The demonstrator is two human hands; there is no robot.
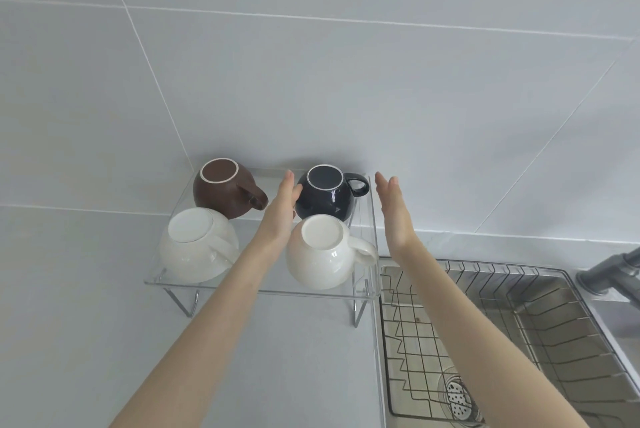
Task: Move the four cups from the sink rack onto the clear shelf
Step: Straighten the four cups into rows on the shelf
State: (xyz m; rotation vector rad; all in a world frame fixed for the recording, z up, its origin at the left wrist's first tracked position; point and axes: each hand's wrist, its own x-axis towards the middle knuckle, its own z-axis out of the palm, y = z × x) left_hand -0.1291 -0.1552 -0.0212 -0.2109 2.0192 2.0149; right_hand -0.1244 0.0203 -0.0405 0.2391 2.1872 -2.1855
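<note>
Four rounded glazed ceramic cups, brown (221, 190), dark navy (327, 194) and two white (199, 247) (320, 253), sit inverted on the clear acrylic shelf (256, 289). Left hand (282, 208) and right hand (393, 211) flank the navy cup, fingers extended, empty. Rigid, slippery, breakable: grasp the body or handle.

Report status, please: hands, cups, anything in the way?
Left hand and right hand open, holding nothing. Four cups upside down on clear shelf. Sink rack holds no cups. Nothing in the way.
</note>
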